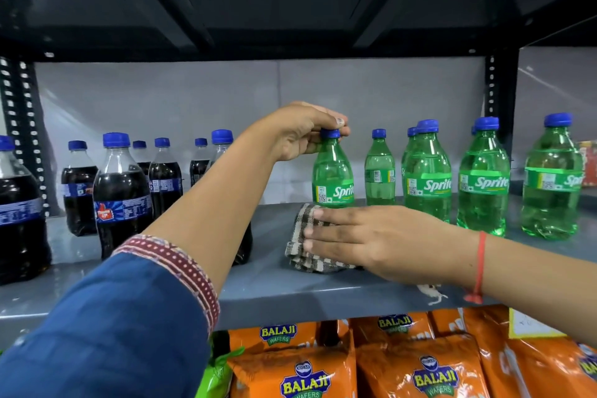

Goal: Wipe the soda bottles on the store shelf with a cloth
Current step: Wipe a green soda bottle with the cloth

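Note:
A small green Sprite bottle [332, 178] with a blue cap stands upright on the grey shelf [284, 294]. My left hand [300, 136] reaches in from the lower left and its fingers close around that bottle's cap. Just in front of the bottle lies a folded brown-and-white checked cloth [298, 236]. My right hand [371, 236] presses flat on the cloth with fingers stretched out, holding it against the shelf. The palm hides the cloth's right part.
More Sprite bottles [483, 178] stand in a row to the right. Dark cola bottles [121, 191] fill the left of the shelf. A black shelf [290, 10] hangs low overhead. Orange wafer bags [416, 365] lie on the shelf below.

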The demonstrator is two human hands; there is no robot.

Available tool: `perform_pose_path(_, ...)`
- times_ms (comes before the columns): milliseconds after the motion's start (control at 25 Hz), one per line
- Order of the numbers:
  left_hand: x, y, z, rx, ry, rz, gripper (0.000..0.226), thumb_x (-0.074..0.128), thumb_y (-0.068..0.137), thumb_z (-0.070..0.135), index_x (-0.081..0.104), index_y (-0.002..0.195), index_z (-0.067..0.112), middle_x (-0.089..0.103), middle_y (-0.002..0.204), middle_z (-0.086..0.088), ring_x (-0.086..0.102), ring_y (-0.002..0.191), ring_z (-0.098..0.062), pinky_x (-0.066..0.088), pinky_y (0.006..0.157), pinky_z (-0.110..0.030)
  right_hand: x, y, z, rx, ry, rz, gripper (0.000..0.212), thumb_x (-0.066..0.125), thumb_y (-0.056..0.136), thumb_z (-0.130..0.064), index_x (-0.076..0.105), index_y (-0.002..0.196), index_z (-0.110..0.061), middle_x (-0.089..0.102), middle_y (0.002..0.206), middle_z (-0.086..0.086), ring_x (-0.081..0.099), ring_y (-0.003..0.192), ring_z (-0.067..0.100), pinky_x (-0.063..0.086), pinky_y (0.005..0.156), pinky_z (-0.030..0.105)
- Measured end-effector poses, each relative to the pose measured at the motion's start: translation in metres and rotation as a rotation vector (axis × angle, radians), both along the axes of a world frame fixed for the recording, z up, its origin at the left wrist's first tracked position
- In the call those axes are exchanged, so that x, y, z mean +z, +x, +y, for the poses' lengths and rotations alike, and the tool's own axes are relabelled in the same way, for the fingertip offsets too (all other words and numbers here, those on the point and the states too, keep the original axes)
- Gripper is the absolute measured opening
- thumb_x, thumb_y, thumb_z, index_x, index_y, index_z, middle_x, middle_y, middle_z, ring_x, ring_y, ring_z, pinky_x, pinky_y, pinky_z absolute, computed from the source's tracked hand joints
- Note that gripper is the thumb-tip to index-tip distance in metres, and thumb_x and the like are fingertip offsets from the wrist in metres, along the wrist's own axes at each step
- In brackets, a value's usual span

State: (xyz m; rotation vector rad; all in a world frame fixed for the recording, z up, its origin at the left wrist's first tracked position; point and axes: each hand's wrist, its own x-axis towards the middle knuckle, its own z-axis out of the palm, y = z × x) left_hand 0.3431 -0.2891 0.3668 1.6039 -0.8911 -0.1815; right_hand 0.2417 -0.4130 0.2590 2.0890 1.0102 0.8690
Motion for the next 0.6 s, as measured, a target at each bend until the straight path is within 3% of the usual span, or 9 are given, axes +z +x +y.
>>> perform_pose_path(80, 0.0, -0.007, -0.001, 0.071, -0.002, -0.13, 0.015, 0.056, 0.082, 0.006, 0.064, 0.094, 0.007, 0.065, 0.087, -0.005, 0.059, 0.09, -0.016, 0.048, 0.087, -0.025, 0.002, -0.015, 0.003, 0.029, 0.222, 0.066, 0.062, 0.061, 0.068, 0.008, 0.049, 0.127, -0.007, 0.055, 0.132, 0.007, 0.038, 0.13, 0.025, 0.039, 0.103, 0.031)
perform_pose_path(200, 0.0, -0.031, 0.01, 0.16, -0.106, -0.429, 0.01, 0.06, 0.08, 0.015, 0.069, 0.083, 0.018, 0.067, 0.09, 0.009, 0.06, 0.093, -0.005, 0.043, 0.095, -0.025, 0.005, -0.04, 0.016, 0.116, 0.73, 0.154, 0.074, 0.055, 0.067, 0.003, 0.035, 0.135, -0.021, 0.036, 0.138, -0.02, 0.022, 0.135, 0.002, 0.019, 0.108, 0.009)
perform_pose_path(280, -0.003, -0.049, 0.035, 0.155, -0.134, -0.502, 0.011, 0.06, 0.08, 0.022, 0.07, 0.076, 0.024, 0.071, 0.088, 0.014, 0.064, 0.093, -0.005, 0.048, 0.09, -0.025, 0.003, -0.054, 0.029, 0.232, 1.093, 0.257, 0.072, 0.057, 0.068, 0.0, 0.04, 0.131, -0.028, 0.04, 0.134, -0.023, 0.03, 0.129, -0.008, 0.023, 0.104, 0.004)
perform_pose_path(360, -0.013, -0.062, 0.071, 0.048, -0.096, -0.375, 0.015, 0.057, 0.082, 0.026, 0.07, 0.08, 0.019, 0.075, 0.085, 0.007, 0.068, 0.086, -0.009, 0.055, 0.076, -0.023, -0.003, -0.065, 0.044, 0.415, 1.398, 0.398, 0.064, 0.063, 0.066, -0.001, 0.055, 0.12, -0.036, 0.057, 0.126, -0.019, 0.049, 0.116, -0.007, 0.037, 0.092, 0.004)
perform_pose_path(440, -0.028, -0.076, 0.108, -0.065, 0.079, -0.2, 0.022, 0.056, 0.082, 0.03, 0.07, 0.087, 0.014, 0.075, 0.088, -0.002, 0.07, 0.079, -0.013, 0.057, 0.068, -0.025, -0.011, -0.065, 0.058, 0.611, 1.57, 0.593, 0.058, 0.064, 0.062, 0.002, 0.066, 0.104, -0.038, 0.071, 0.1, -0.022, 0.063, 0.096, -0.005, 0.046, 0.077, 0.005)
perform_pose_path(520, -0.046, -0.09, 0.132, -0.09, 0.243, -0.048, 0.032, 0.059, 0.075, 0.03, 0.066, 0.098, 0.009, 0.074, 0.093, -0.008, 0.07, 0.077, -0.017, 0.057, 0.066, -0.026, -0.02, -0.059, 0.069, 0.685, 1.632, 0.699, 0.057, 0.063, 0.057, 0.004, 0.07, 0.092, -0.041, 0.073, 0.084, -0.024, 0.064, 0.083, -0.007, 0.048, 0.07, 0.005)
perform_pose_path(600, -0.063, -0.106, 0.145, 0.023, 0.199, 0.065, 0.038, 0.063, 0.068, 0.027, 0.064, 0.099, 0.006, 0.073, 0.084, -0.006, 0.067, 0.067, -0.014, 0.057, 0.059, -0.023, -0.029, -0.054, 0.083, 0.708, 1.588, 0.808, 0.057, 0.063, 0.055, 0.004, 0.068, 0.089, -0.042, 0.07, 0.084, -0.031, 0.062, 0.086, -0.012, 0.045, 0.07, 0.001)
